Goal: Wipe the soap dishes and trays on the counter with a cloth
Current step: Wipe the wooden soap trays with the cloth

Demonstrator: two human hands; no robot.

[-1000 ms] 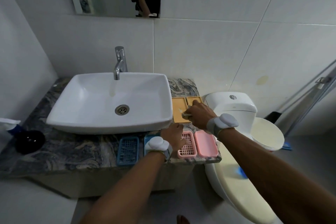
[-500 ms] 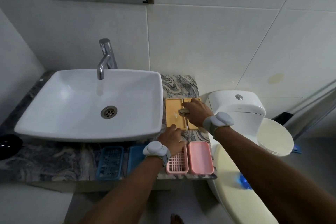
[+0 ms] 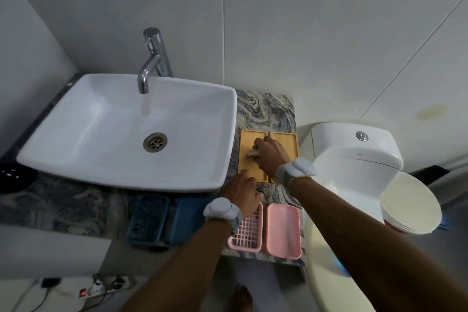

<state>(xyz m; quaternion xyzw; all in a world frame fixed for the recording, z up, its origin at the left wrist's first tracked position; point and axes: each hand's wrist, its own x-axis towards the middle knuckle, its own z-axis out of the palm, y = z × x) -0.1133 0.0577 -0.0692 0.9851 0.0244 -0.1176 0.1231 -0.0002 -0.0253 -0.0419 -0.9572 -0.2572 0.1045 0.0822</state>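
Two wooden trays lie side by side on the marble counter (image 3: 266, 109) right of the sink. My right hand (image 3: 271, 156) presses a small pale cloth (image 3: 252, 154) onto the left wooden tray (image 3: 249, 142). The right wooden tray (image 3: 287, 144) is partly under my wrist. My left hand (image 3: 240, 191) rests at the near edge of the left tray, fingers on it. Near the counter's front edge lie a pink grid soap dish (image 3: 247, 232), a pink tray (image 3: 283, 230), a blue grid dish (image 3: 148, 219) and a blue tray (image 3: 186, 220).
A white basin (image 3: 121, 132) with a chrome tap (image 3: 152, 58) fills the counter's left. A toilet (image 3: 354, 157) stands right of the counter, with stacked pale basins (image 3: 410, 202) beside it. A dark round object (image 3: 12, 177) sits far left. A power strip (image 3: 101, 289) lies on the floor.
The view has tilted down and closer. My right hand has slid the cloth from the trays' middle onto the left wooden tray. My left hand has moved up to that tray's near edge.
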